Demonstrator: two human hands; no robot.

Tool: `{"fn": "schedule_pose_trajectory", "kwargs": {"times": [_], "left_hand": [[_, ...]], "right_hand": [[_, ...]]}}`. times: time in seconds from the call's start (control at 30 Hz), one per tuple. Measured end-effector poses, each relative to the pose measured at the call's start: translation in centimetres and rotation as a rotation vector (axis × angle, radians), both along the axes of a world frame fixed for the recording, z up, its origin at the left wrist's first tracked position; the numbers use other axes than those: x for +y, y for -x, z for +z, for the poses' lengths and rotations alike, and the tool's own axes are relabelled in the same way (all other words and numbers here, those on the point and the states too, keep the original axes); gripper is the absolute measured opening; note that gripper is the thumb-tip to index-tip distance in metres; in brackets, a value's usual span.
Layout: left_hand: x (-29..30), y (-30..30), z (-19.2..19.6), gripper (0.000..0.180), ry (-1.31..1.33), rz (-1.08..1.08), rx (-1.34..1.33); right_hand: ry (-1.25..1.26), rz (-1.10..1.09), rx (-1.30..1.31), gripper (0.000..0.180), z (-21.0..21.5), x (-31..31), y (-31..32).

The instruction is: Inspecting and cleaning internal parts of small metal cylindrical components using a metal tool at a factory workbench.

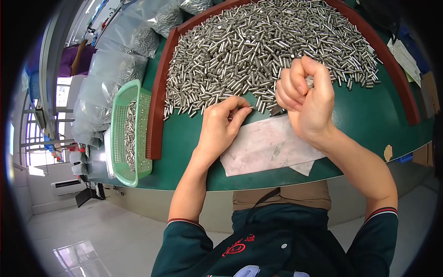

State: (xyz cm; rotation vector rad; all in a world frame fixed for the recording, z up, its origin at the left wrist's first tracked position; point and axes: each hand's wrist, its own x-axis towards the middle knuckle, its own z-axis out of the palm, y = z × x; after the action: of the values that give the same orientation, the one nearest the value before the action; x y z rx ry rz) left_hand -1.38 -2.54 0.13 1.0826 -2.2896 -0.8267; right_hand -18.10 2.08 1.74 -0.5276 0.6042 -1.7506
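A wide heap of short shiny metal pins (240,51) covers the far part of the green table (360,134). My left hand (221,122) rests at the heap's near edge, thumb and fingertips pressed together; what they hold, if anything, is hidden. My right hand (308,99) is raised at the near side of the heap, right of centre, with its fingers curled into a fist. A small pale bit shows between its thumb and fingers, too little to name. Below and between the hands lies a smudged whitish sheet (263,150), its left end next to my left wrist.
Dark red wooden rails (159,111) border the heap at the left, back and right. A green plastic basket (119,138) with pins stands left of the rail. Clear bags of pins (131,69) line the far left. Papers (404,60) lie beyond the right rail.
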Motion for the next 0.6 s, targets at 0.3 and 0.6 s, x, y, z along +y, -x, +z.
{"fn": "schedule_pose_trajectory", "kwargs": {"times": [0.3, 0.6], "left_hand": [[0.0, -0.1, 0.3, 0.008, -0.131, 0.006, 0.012], [-1.1, -1.9, 0.0, 0.012, -1.302, -0.131, 0.920]], "right_hand": [[-0.006, 0.011, 0.010, 0.035, -0.1, -0.1, -0.1], [0.004, 0.013, -0.042, 0.036, 0.1, 0.1, -0.4]]}}
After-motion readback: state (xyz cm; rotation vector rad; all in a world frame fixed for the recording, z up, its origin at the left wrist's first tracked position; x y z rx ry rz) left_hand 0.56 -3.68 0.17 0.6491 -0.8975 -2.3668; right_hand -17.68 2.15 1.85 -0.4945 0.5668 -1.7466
